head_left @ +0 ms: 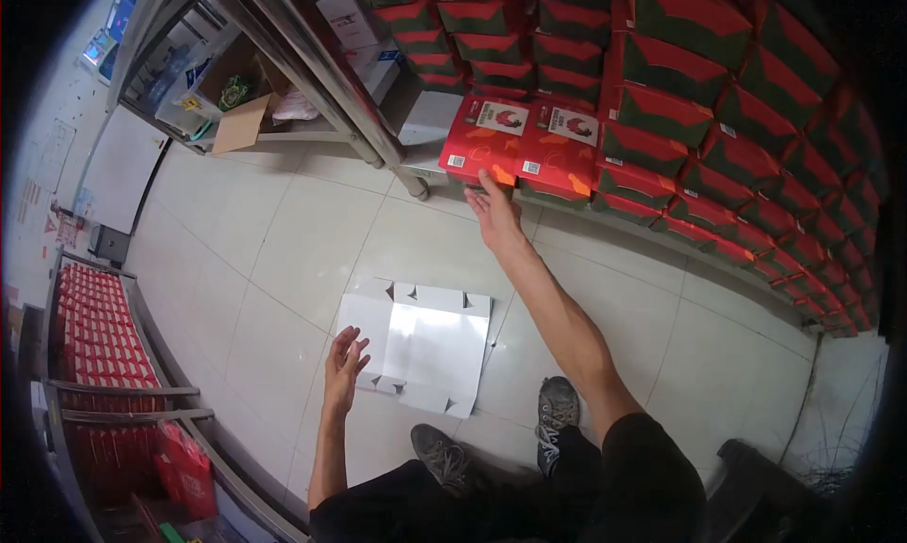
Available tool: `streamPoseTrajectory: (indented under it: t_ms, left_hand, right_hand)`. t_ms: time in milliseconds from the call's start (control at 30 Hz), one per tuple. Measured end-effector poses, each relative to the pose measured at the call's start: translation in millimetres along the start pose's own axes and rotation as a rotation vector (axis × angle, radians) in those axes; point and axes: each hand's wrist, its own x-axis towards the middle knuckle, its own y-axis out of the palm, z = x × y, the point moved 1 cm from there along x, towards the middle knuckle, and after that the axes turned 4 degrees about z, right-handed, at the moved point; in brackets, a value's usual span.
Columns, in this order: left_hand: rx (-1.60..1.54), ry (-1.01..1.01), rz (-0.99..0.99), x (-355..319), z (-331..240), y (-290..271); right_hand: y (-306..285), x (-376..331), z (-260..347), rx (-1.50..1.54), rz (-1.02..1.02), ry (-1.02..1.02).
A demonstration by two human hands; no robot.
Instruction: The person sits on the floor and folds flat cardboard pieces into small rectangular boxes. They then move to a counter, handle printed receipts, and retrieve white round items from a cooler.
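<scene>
On the pale tiled floor (pixel 283 250), just ahead of the person's feet, lay a flat white cardboard blank (pixel 420 344), unfolded, its tabs and notches showing along the edges. The left hand (pixel 344 365) hovered at the blank's left edge, fingers spread wide and holding nothing; whether the fingertips touched the cardboard could not be told. The right hand (pixel 494 212) was stretched well forward on a straight arm, fingers open, its fingertips at the lower edge of a red printed box (pixel 484 138) that lay on top of a low stack; no grip was closed on it. A second red box (pixel 559 149) of the same kind sat touching the first on its right. Behind and to the right of these, a large wall of red and green cartons (pixel 718 99) rose in stepped rows and curved away toward the right rim. A metal shelf frame (pixel 312 66) stood to the left of the stack, with an open brown cardboard box (pixel 236 99) on its lower level. Along the far left, a metal rack (pixel 104 392) held rows of red packages. Two dark worn shoes (pixel 501 430) stood just below the blank, dark trousers beneath them.
</scene>
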Motion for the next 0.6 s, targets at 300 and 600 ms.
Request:
streamPoseTrajectory:
  t_ms: [300, 600]
  left_hand:
    - [0.007, -0.072, -0.023, 0, 15, -8]
    - [0.730, 0.095, -0.057, 15, 77, -13]
  right_hand:
    - [12, 3, 17, 0.102, -0.048, -0.057]
    - [-86, -13, -50, -1.065, 0.098, -0.074]
